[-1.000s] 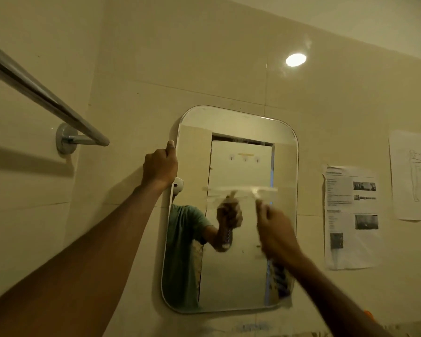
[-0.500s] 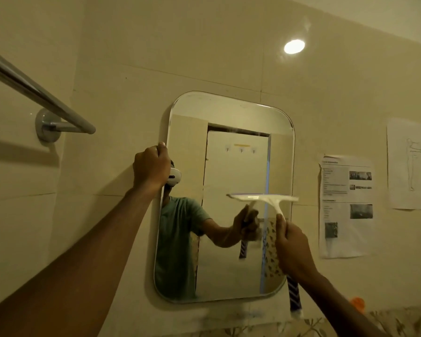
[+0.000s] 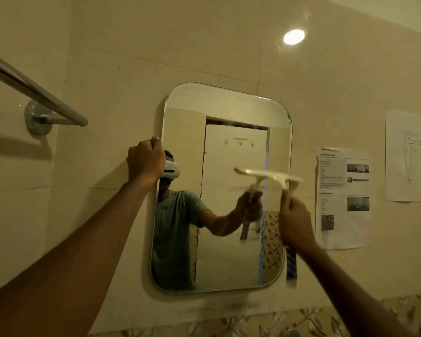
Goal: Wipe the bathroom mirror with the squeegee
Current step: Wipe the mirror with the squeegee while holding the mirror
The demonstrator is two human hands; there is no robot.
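Note:
A rounded rectangular mirror (image 3: pixel 229 113) hangs on the tiled wall ahead. My left hand (image 3: pixel 145 160) grips its upper left edge. My right hand (image 3: pixel 295 221) is closed on the handle of a white squeegee (image 3: pixel 269 176). The squeegee's blade lies roughly level at mid height, over the mirror's right side and just past its right edge. The dark striped end of the handle (image 3: pixel 291 266) sticks out below my fist. The glass reflects a person in a green shirt and the squeegee.
A chrome towel rail (image 3: pixel 34 90) juts from the wall at upper left, above my left arm. Two printed paper sheets (image 3: pixel 343 198) (image 3: pixel 407 155) are stuck on the wall right of the mirror. Patterned tiles (image 3: pixel 253 324) run along the bottom.
The squeegee has travelled from the mirror's middle toward its right edge, my right hand with it. My left hand has kept its hold on the mirror's edge. The view has tilted slightly.

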